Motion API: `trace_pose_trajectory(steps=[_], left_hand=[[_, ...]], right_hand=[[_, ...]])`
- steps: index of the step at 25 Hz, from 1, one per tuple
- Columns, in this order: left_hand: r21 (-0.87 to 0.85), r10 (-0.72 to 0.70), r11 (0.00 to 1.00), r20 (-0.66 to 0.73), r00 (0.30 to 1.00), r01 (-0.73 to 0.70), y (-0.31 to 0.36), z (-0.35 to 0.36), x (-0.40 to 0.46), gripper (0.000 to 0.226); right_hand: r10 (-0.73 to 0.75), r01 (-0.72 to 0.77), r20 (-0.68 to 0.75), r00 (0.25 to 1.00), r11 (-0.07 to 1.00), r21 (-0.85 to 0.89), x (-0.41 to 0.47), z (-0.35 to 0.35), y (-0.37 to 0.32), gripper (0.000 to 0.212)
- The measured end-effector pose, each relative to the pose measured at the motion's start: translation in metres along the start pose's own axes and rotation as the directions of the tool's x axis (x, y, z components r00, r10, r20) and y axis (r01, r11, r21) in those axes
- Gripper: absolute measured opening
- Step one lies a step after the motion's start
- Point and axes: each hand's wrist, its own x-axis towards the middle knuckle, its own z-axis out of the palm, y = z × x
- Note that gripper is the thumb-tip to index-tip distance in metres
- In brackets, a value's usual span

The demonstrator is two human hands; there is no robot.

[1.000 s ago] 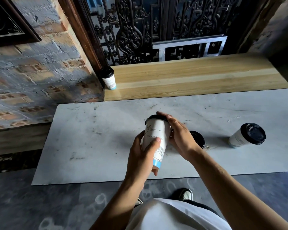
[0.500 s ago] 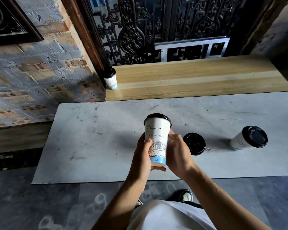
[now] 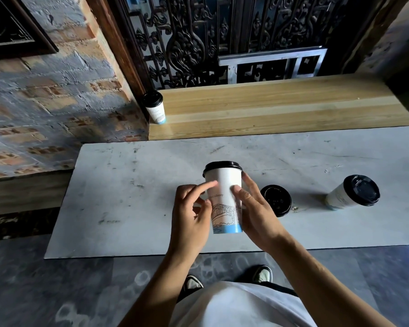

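Grey slab (image 3: 128, 208), cup (image 3: 224, 185) in right hand (image 3: 255, 215)

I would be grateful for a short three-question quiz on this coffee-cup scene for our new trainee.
1. True or false: the held cup, gripped by the right hand, has no lid.
2. The far cup stands on: A the grey board, B the wooden bench, C the floor?
3. Fill in: the drawing on the held cup shows a ____.
Key: 1 false, its black lid is on; 2 B; 3 bridge.
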Motion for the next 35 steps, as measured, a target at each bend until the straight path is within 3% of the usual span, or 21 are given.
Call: trace_pose_trajectory(steps=[3, 8, 15, 17, 21, 25, 30, 35], left_hand=[[0.035, 0.039, 0.999, 0.004, 0.999, -0.039, 0.0, -0.002, 0.0, 0.048], [-0.103, -0.089, 0.991, -0.055, 0.995, 0.083, 0.003, -0.006, 0.0, 0.03], [-0.146, -0.154, 0.978, -0.035, 0.987, 0.147, -0.003, -0.011, -0.002, 0.028], [-0.122, -0.134, 0.984, -0.032, 0.991, 0.129, -0.006, -0.013, -0.003, 0.034], [-0.036, 0.035, 0.999, -0.017, 0.999, -0.036, -0.009, -0.017, -0.005, 0.047], [-0.094, 0.031, 0.995, 0.012, 0.999, -0.03, -0.011, -0.014, -0.006, 0.046], [-0.215, -0.033, 0.976, 0.01, 0.999, 0.035, -0.011, -0.007, -0.012, 0.023], [-0.259, -0.105, 0.961, -0.005, 0.994, 0.101, -0.013, -0.006, -0.013, 0.008]], right_hand=[[0.008, -0.008, 0.002, 1.0, 0.998, -0.069, -0.002, 0.003, -0.002, 0.07], [0.039, -0.041, -0.028, 0.999, 0.998, -0.056, -0.003, -0.003, -0.006, 0.048], [-0.012, 0.009, -0.019, 1.0, 0.992, -0.125, -0.006, -0.008, -0.003, 0.06], [-0.021, 0.014, -0.054, 0.998, 0.993, -0.116, -0.006, -0.007, -0.002, 0.062], [-0.02, 0.016, -0.043, 0.999, 0.996, -0.092, -0.007, -0.006, -0.003, 0.081], [-0.014, 0.013, -0.014, 1.0, 0.996, -0.09, -0.005, -0.007, -0.003, 0.07], [0.003, -0.003, -0.001, 1.0, 1.0, -0.011, -0.003, -0.01, -0.001, 0.05], [-0.01, 0.01, 0.019, 1.0, 1.0, 0.002, -0.004, -0.016, -0.003, 0.065]])
